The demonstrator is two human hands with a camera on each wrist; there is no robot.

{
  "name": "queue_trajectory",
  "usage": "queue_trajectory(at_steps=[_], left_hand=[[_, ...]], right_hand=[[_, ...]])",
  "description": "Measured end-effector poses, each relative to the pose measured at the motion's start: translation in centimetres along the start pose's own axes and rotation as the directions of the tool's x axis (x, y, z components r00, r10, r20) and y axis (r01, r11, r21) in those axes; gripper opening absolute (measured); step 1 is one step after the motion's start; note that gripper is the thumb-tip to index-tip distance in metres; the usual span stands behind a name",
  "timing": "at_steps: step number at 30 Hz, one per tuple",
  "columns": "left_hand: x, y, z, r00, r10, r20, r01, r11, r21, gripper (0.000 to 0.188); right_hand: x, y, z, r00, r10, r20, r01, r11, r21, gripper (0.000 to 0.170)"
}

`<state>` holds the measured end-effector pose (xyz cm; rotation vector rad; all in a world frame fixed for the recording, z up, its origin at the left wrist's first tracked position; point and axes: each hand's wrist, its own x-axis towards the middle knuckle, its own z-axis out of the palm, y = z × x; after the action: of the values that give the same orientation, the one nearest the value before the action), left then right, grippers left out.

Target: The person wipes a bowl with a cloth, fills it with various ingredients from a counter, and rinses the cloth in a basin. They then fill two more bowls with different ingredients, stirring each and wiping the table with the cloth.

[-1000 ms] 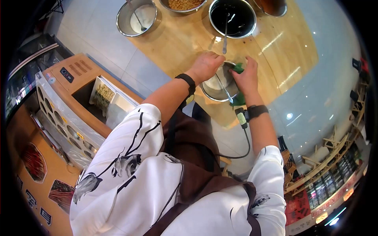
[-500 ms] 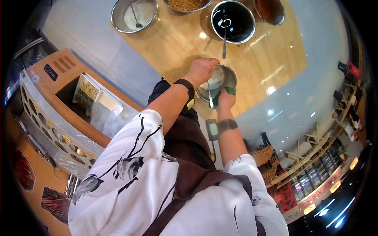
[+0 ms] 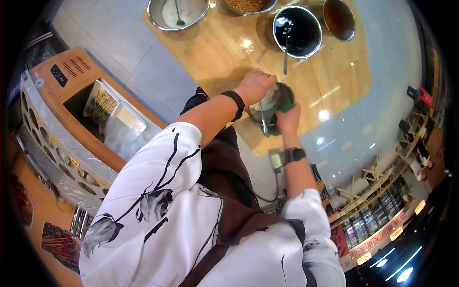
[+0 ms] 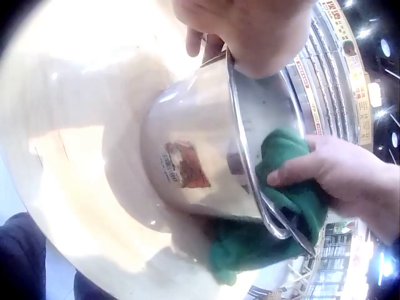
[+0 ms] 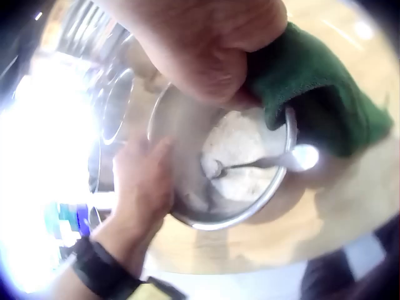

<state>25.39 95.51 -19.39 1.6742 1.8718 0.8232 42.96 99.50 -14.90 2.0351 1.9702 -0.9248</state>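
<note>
A steel pot (image 4: 206, 131) with a torn sticker on its side stands on the wooden table, holding white contents (image 5: 237, 150). Inside it leans a spoon (image 5: 256, 164), its handle over the rim nearest the person. My left hand (image 3: 256, 87) grips the rim at the far left side. On the opposite side my right hand (image 3: 289, 119) holds a green cloth (image 4: 287, 156) against the rim, thumb on the cloth at the inner wall. More of the cloth hangs down the pot's outside in the left wrist view.
Across the wooden table (image 3: 229, 57) stand a bowl of white contents (image 3: 184, 24) with a spoon, a bowl of brown bits (image 3: 245, 5), a pot of dark liquid (image 3: 299, 33) with a ladle, and a pot of reddish-brown contents (image 3: 339, 21). A wood-topped cabinet (image 3: 71, 71) is at left.
My right hand and the cloth have moved from the pot's right side to the near side, then back a little rightward along the rim. My left hand keeps its place at the rim.
</note>
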Motion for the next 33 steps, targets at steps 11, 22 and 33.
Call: queue_trajectory(at_steps=[11, 22, 33], left_hand=[[1.1, -0.3, 0.4, 0.994, 0.063, 0.088, -0.057, 0.995, -0.077, 0.006], [-1.6, 1.3, 1.6, 0.936, -0.329, -0.124, 0.252, 0.874, -0.416, 0.018], [2.0, 0.5, 0.0, 0.957, -0.116, 0.267, 0.118, 0.993, 0.008, 0.026]], right_hand=[[4.8, -4.9, -1.8, 0.910, -0.380, 0.164, 0.413, 0.806, -0.423, 0.025], [-3.5, -0.3, 5.9, 0.721, 0.655, 0.225, -0.497, 0.263, 0.827, 0.031], [4.7, -1.1, -0.5, 0.956, -0.217, 0.197, 0.240, 0.966, -0.100, 0.030]])
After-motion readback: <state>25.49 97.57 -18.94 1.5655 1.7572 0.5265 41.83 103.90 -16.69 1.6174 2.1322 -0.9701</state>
